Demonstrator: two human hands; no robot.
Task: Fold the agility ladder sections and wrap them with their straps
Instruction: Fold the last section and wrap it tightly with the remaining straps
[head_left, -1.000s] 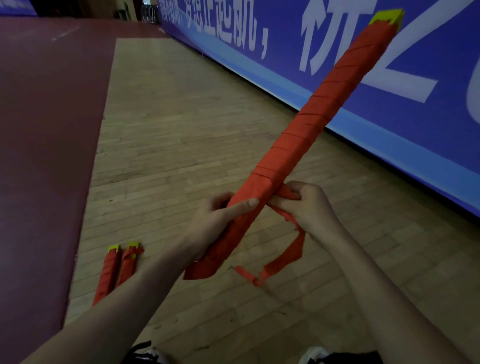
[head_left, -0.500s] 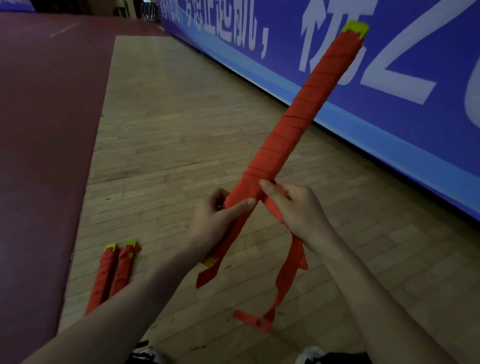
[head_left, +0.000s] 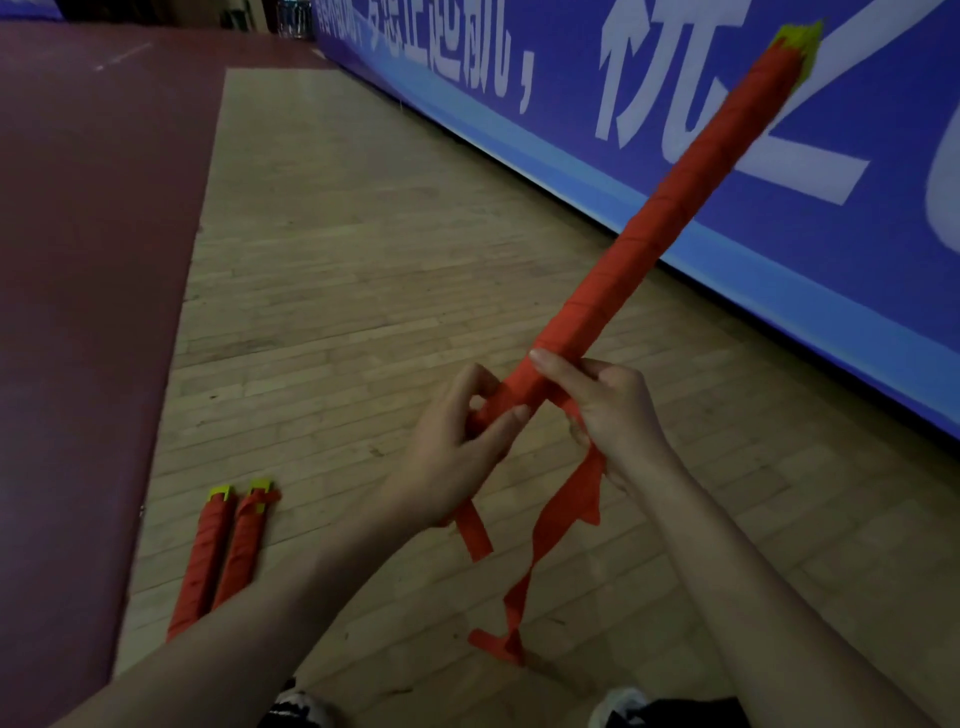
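I see left hand (head_left: 457, 447) gripping lower end of folded ladder bundle (head_left: 675, 208); right hand (head_left: 615, 410) holding loose strap (head_left: 553, 525) against it. Two wrapped bundles (head_left: 223, 551) on floor (head_left: 363, 260).

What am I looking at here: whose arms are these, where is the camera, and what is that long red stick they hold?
No machine here: these are a person's two bare arms, filmed by a camera worn on the head that looks forward and down. The left hand grips the near end of a long red strap-wrapped ladder bundle with a yellow tip, which slants up toward the blue banner with white lettering. The right hand rests against it, forefinger stretched across, and holds the loose red strap, whose tail hangs toward the pale wooden plank floor. On that floor, at the left, two red wrapped bundles lie side by side, next to a dark red floor strip.
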